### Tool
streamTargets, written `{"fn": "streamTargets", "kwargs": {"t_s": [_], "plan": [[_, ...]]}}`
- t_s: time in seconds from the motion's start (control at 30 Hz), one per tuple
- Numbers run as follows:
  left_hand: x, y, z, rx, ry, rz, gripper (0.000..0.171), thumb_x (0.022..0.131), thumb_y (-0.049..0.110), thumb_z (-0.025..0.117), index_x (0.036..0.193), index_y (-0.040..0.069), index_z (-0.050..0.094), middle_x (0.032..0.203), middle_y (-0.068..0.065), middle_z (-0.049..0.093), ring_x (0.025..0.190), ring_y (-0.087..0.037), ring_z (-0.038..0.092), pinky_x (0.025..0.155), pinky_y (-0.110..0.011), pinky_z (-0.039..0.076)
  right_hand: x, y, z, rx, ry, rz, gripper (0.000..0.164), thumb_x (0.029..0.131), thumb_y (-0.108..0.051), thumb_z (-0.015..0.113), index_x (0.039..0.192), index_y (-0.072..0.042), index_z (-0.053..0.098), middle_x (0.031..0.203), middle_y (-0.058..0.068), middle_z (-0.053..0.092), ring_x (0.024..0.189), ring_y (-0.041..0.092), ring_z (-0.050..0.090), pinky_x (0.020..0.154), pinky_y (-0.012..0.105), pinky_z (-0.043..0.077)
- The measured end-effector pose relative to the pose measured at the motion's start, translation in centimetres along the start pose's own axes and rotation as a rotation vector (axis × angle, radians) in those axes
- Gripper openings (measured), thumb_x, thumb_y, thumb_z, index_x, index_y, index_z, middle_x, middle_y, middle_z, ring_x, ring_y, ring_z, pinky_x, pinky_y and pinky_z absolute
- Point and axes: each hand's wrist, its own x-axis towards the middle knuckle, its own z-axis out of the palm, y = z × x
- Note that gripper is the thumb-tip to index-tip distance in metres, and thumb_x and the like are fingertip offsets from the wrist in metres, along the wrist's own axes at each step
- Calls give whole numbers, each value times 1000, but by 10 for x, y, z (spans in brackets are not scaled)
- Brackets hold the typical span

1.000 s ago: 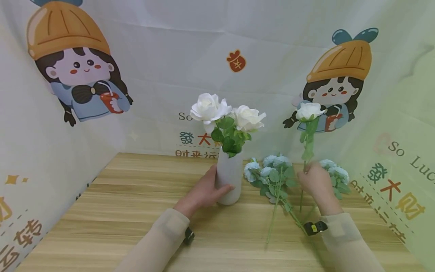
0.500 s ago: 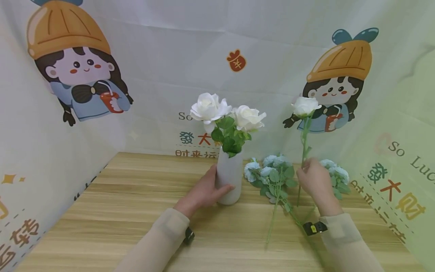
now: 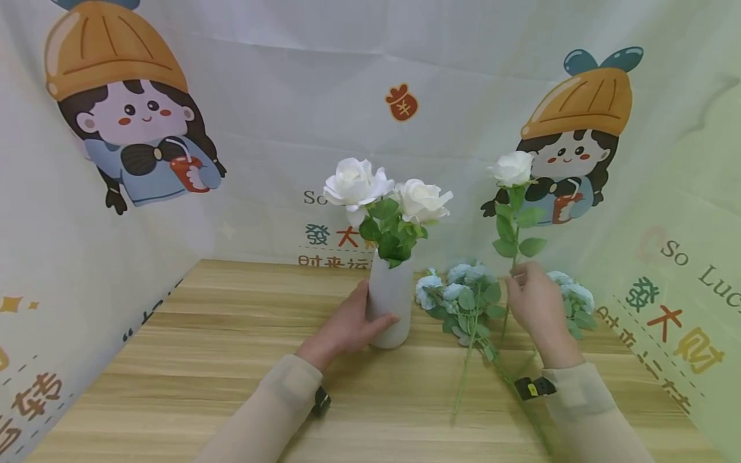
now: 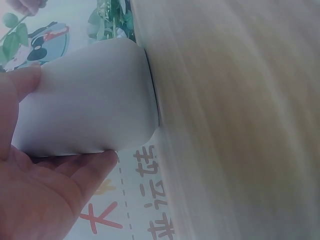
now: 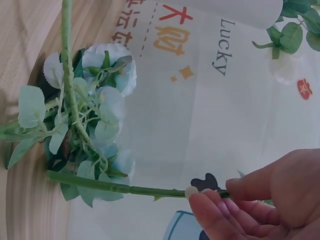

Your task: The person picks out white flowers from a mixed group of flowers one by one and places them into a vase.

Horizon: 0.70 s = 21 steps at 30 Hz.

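Note:
A white vase [image 3: 390, 299] stands upright on the table, holding two white roses [image 3: 357, 183] with green leaves. My left hand [image 3: 347, 325] grips the vase's lower body from the left, thumb in front; the left wrist view shows the thumb and fingers on either side of the vase [image 4: 95, 100]. To the right, my right hand [image 3: 535, 302] pinches the stem of a single white rose [image 3: 514, 168], bloom up and stem hanging just below the hand. In the right wrist view the green stem [image 5: 125, 189] lies between thumb and fingertips.
Light blue flowers [image 3: 463, 283] with long stems lie on the wooden table [image 3: 202, 373] between the vase and my right hand. More blue blooms [image 3: 573, 296] show behind the right hand. A printed cloth [image 3: 278, 116] hangs behind and at both sides.
The white rose in my right hand has risen and shifted slightly left, its leaves turning to spread apart. My left hand and the vase have stayed in place.

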Motion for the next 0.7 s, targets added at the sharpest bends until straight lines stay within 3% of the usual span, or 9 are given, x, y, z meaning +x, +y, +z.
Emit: {"fn": "streamTargets", "kwargs": {"t_s": [0.37,0.7], "plan": [[1,-3,1,-7,0,8,85,91,47,71,148,4,26,135,-16,47,118,-23,49,101,-46,44,-1,-8,-2,21,42,-47,30,105,-20,50,118,6,54,100,26,66,75,32,63,58,48,55],[1,-2,1,-5,-3,13,86,91,48,70,149,3,25,137,-16,46,119,-24,48,101,-46,44,-1,-21,-3,24,82,-82,28,104,-23,52,117,1,57,100,20,68,75,29,63,64,50,54]]}}
